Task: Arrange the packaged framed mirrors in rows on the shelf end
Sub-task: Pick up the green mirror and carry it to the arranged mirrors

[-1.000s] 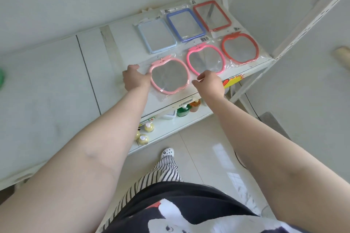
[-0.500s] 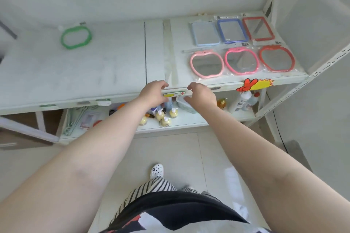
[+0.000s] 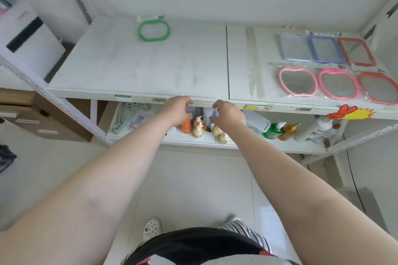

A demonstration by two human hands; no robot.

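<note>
Both hands hang at the shelf's (image 3: 150, 84) front edge, fingers loosely curled and holding nothing: left hand (image 3: 177, 112) and right hand (image 3: 228, 114) close together. Far to the right of the right hand, six packaged mirrors (image 3: 331, 66) lie flat in two rows of three, rectangular frames behind, apple-shaped ones in front. A green-framed mirror (image 3: 153, 30) lies alone beyond the left hand, at the back

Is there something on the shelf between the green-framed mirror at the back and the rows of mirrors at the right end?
Nothing visible. The shelf top lies bare between the green mirror and the pale pink apple-shaped mirror that begins the near row.
</note>
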